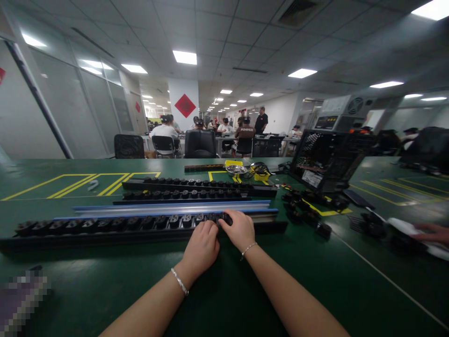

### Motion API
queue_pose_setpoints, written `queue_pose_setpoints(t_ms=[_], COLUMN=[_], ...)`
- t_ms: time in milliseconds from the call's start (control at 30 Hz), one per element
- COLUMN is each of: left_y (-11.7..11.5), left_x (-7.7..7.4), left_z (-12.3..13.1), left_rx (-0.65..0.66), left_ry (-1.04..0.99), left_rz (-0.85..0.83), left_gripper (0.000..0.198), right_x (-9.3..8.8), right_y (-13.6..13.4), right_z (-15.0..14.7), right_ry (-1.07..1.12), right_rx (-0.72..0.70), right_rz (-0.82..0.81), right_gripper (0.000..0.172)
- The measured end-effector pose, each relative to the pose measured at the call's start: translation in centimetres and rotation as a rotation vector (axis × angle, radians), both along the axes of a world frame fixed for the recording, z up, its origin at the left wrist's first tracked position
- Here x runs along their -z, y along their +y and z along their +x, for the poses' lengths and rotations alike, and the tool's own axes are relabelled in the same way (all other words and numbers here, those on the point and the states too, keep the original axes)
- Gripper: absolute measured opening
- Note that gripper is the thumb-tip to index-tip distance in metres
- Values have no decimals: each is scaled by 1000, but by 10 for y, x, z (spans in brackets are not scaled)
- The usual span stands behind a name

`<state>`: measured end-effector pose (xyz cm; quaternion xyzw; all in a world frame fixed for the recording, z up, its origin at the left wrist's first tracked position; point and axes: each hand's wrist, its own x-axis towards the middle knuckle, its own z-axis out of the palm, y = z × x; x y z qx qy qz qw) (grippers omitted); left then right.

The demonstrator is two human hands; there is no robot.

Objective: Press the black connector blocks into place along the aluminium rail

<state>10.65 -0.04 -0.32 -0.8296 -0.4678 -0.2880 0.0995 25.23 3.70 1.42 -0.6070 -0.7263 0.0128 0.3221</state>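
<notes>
A long black rail (pixel 147 240) lies across the table in front of me, with a row of round-faced black socket modules (pixel 132 222) set along it. My left hand (pixel 202 245) is closed, its curled fingers on the rail's front edge near the last modules. Beside it, my right hand (pixel 241 228) grips a black socket module (pixel 224 217) at the right end of the row, partly hidden by the fingers. Just behind the rail runs a silver and blue strip (pixel 175 207). Two more black rails (pixel 189 194) with sockets lie farther back.
Loose black modules (pixel 305 210) are scattered to the right. Behind them stands an open computer case (pixel 322 159). A metal bowl (pixel 235 170) sits at the back beside cables (pixel 259 169). Another person's hand (pixel 433 232) is at the far right; a blurred object (pixel 23 299) is at lower left.
</notes>
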Motion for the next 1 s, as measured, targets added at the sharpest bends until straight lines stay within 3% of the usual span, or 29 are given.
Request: queue_pose_setpoints(t_ms=[1000], left_y=[-1], left_x=[-3], left_z=[-7], left_rx=[27], left_ry=[46], left_rz=[-25], left_gripper=[23], right_x=[3], right_y=[1], right_z=[4], right_ry=[-6], right_rx=[90], right_rz=[80], right_gripper=[21])
